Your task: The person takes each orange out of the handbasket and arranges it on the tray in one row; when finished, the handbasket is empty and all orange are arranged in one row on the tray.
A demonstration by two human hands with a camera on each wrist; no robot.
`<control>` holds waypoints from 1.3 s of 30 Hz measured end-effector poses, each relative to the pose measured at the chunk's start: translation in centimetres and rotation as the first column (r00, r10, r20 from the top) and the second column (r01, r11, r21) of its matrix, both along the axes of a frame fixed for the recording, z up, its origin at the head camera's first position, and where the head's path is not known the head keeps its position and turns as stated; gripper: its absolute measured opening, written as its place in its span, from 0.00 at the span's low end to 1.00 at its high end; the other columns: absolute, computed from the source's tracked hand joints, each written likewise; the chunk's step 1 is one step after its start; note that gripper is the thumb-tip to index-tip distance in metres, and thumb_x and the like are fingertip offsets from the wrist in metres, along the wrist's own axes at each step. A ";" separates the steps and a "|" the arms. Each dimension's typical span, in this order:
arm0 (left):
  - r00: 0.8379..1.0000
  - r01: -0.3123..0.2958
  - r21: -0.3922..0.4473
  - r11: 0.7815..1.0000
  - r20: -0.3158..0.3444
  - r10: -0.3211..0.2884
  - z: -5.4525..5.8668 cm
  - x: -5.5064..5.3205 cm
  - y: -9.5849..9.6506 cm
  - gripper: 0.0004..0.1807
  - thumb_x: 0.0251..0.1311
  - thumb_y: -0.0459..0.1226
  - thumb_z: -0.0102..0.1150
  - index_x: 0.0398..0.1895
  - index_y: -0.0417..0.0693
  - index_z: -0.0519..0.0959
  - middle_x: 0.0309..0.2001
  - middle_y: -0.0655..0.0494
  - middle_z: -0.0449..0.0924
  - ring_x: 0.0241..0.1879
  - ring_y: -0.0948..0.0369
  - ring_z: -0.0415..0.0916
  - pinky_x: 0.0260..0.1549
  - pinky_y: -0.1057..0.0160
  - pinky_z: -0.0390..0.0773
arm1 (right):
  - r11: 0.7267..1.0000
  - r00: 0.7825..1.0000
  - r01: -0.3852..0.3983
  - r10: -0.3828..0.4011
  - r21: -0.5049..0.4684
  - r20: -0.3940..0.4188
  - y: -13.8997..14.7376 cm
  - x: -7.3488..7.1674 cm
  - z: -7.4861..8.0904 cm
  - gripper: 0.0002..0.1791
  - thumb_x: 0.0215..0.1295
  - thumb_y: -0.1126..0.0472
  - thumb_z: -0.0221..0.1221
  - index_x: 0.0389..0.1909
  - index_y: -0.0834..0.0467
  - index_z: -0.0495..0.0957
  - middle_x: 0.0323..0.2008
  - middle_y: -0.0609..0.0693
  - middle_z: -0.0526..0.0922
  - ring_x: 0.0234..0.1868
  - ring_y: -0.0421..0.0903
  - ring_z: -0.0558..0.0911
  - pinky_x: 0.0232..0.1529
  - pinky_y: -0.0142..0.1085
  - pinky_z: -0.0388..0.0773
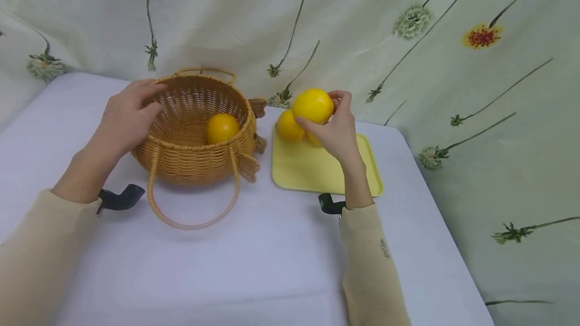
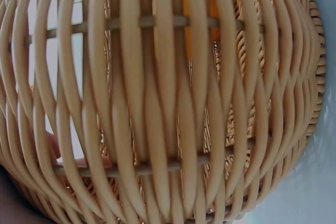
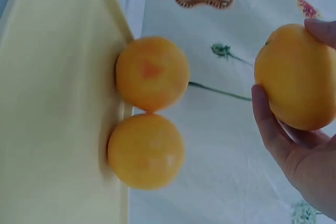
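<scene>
A round wicker basket [image 1: 195, 165] with two loop handles stands at the left of the table, and one orange [image 1: 223, 128] lies inside it. My left hand [image 1: 131, 114] grips the basket's left rim; through the weave [image 2: 152, 103] in the left wrist view, parts of its fingers show. To the right, my right hand [image 1: 337, 127] holds another orange [image 3: 296, 77] between thumb and fingers, raised above a yellow tray [image 1: 317, 170]. Two more oranges rest side by side at the tray's far edge, one on the left [image 1: 290, 126], the other [image 3: 152, 73] partly hidden in the head view by the hand.
A white cloth [image 1: 217, 270] covers the table. Behind and to the right hangs a pale curtain [image 1: 353, 29] with printed flowers. Small wicker flaps [image 1: 249, 166] stick out from the basket's right side, towards the tray. The front handle [image 1: 195, 226] lies folded down on the cloth.
</scene>
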State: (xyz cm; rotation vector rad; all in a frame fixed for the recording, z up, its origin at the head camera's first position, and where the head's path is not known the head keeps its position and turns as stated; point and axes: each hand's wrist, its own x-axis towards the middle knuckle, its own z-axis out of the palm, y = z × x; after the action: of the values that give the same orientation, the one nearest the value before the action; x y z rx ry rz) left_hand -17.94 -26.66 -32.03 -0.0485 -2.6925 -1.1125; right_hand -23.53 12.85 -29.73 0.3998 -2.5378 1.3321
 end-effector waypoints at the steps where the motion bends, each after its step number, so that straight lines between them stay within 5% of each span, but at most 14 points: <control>1: 1.000 0.002 -0.001 1.000 -0.001 -0.002 0.1 0.0 -0.1 0.31 0.77 0.36 0.35 0.80 0.35 0.61 0.83 0.36 0.51 0.80 0.32 0.51 0.73 0.27 0.55 | 1.000 1.000 0.023 -0.023 -0.008 -0.008 0.4 -0.1 -0.2 0.47 0.55 0.46 0.78 0.67 0.55 0.59 0.62 0.55 0.80 0.57 0.48 0.80 0.60 0.44 0.80; 11: 1.000 0.023 0.007 1.000 -0.004 -0.023 0.0 -0.3 0.0 0.31 0.77 0.36 0.36 0.81 0.36 0.61 0.84 0.37 0.50 0.81 0.32 0.48 0.75 0.28 0.51 | 0.973 0.971 0.223 -0.226 -0.053 -0.072 4.7 -1.1 -1.2 0.42 0.55 0.43 0.76 0.70 0.48 0.71 0.56 0.53 0.83 0.50 0.49 0.77 0.45 0.41 0.75; 22: 1.000 0.020 -0.009 1.000 0.022 -0.020 0.1 -0.3 -0.2 0.31 0.77 0.36 0.35 0.81 0.36 0.60 0.84 0.36 0.49 0.81 0.31 0.47 0.74 0.26 0.51 | 0.922 0.914 0.384 -0.371 -0.056 0.166 7.5 -2.7 -4.2 0.46 0.56 0.49 0.74 0.75 0.49 0.65 0.67 0.56 0.75 0.64 0.55 0.74 0.62 0.52 0.78; 31: 1.000 0.021 0.003 1.000 0.013 -0.021 -0.2 -0.4 -0.3 0.31 0.77 0.37 0.35 0.80 0.35 0.61 0.84 0.37 0.50 0.80 0.31 0.49 0.74 0.26 0.52 | 0.867 0.831 0.497 -0.482 0.015 0.277 7.7 -3.7 -6.4 0.49 0.57 0.47 0.75 0.72 0.56 0.58 0.66 0.65 0.72 0.68 0.62 0.69 0.66 0.56 0.75; 39: 1.000 0.008 0.003 1.000 0.016 -0.008 -0.3 -0.4 -0.2 0.31 0.77 0.37 0.35 0.80 0.35 0.61 0.84 0.38 0.50 0.80 0.31 0.50 0.73 0.26 0.54 | 0.896 0.853 0.438 -0.439 0.072 0.281 8.1 -4.5 -8.8 0.47 0.63 0.48 0.72 0.77 0.57 0.60 0.72 0.63 0.71 0.73 0.63 0.64 0.73 0.55 0.68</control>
State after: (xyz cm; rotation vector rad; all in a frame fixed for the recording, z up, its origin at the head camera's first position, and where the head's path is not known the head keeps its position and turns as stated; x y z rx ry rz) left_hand -18.33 -26.90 -32.35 -0.0496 -2.7070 -1.1244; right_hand -27.98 20.95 -38.58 -0.3939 -2.6327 1.2730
